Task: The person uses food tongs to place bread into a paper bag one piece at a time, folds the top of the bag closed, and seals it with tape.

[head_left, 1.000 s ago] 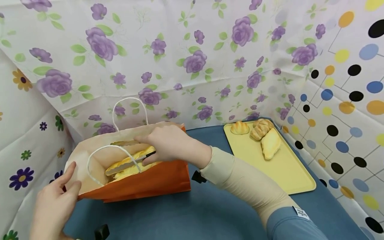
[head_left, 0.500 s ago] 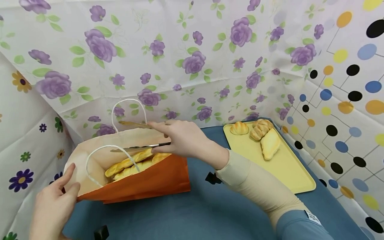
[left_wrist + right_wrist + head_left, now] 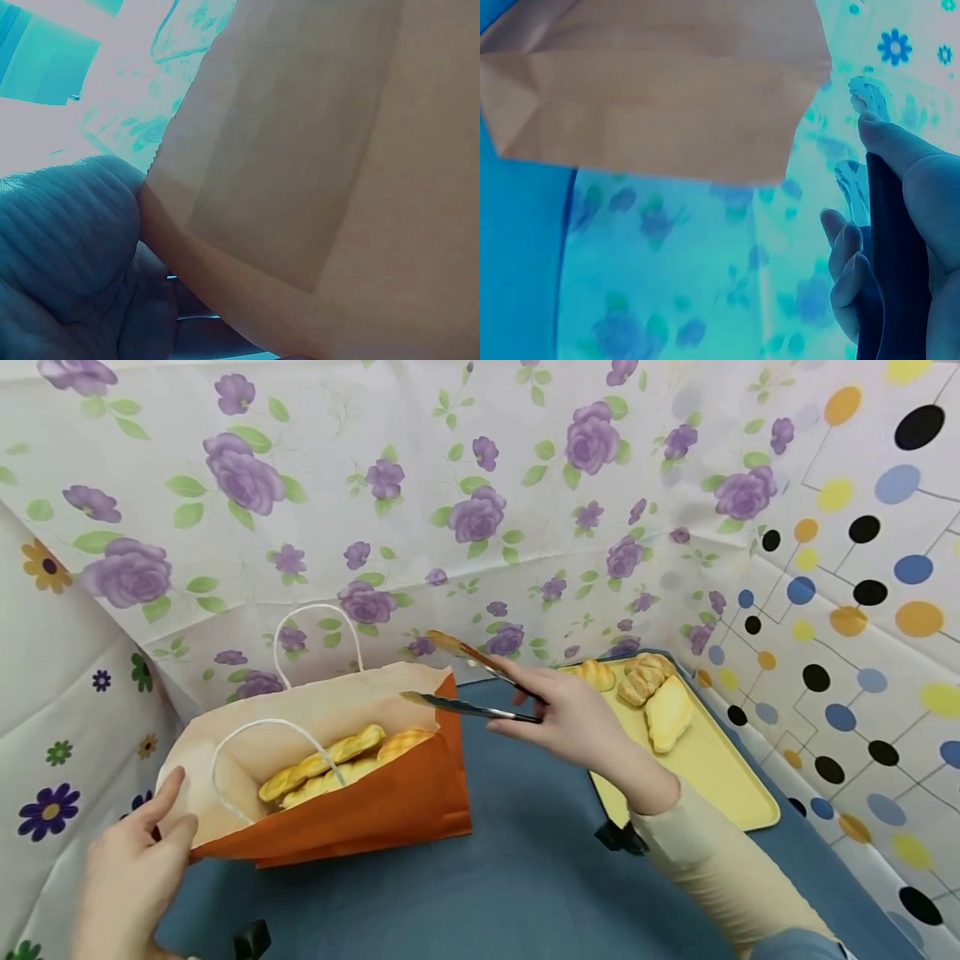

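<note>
My left hand point(image 3: 135, 868) pinches the left edge of an orange paper bag point(image 3: 390, 806); the left wrist view shows the bag's pale brown inner wall point(image 3: 300, 150) close up. Several bread pieces point(image 3: 330, 764) lie inside the bag, partly behind its front wall and one white handle. My right hand point(image 3: 570, 718) holds a pair of tongs point(image 3: 480, 708), jaws spread with nothing between them, just right of the bag's opening. In the right wrist view the fingers wrap the tongs' dark handles point(image 3: 896, 262).
A yellow tray point(image 3: 720, 777) at the right bears a small roll point(image 3: 597, 675), a twisted bread point(image 3: 643, 678) and a smooth pale bread point(image 3: 669, 714). Patterned cloth walls stand behind and on both sides of the blue table point(image 3: 510, 893).
My right hand has lifted the tongs out of the bag and moved them right, toward the tray. The bread stays in the bag; my left hand keeps its place.
</note>
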`<state>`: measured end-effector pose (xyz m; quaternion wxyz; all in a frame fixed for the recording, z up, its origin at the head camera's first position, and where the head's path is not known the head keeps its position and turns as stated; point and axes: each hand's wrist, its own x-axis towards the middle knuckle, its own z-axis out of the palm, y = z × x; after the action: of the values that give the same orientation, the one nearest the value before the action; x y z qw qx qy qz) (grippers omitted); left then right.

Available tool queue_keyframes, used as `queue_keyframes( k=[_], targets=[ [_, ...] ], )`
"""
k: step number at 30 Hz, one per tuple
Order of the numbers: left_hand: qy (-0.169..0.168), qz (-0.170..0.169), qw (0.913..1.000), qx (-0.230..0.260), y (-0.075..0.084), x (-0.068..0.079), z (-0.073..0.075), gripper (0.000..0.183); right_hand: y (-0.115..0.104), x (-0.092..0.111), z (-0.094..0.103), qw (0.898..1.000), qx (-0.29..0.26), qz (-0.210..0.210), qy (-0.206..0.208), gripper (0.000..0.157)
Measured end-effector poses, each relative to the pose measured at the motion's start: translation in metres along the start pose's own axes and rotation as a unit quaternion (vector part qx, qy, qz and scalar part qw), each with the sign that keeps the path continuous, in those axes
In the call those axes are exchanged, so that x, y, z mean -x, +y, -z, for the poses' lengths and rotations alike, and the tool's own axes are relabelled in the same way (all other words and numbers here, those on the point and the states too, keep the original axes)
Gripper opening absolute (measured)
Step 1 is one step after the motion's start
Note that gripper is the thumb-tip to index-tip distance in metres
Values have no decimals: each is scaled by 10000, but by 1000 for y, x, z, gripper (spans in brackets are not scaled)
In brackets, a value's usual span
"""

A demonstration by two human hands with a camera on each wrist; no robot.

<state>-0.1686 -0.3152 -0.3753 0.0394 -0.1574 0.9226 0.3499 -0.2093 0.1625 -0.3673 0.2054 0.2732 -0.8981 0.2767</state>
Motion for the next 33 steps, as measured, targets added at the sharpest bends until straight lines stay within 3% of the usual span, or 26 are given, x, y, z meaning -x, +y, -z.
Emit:
queue_keyframes(
  k=[10,14,33],
  targets=[
    [-183,208,9992,305,-1,-1,2,64,41,66,22,9937,-64,-1121,61,79],
    [-142,105,9997,173,-2,-1,2,64,53,86,28,9894,39,-1448,84,77],
    [-107,-92,9998,119,-6,0,1,64,94,145,59,9592,582,-2767,68,82]
  ],
)
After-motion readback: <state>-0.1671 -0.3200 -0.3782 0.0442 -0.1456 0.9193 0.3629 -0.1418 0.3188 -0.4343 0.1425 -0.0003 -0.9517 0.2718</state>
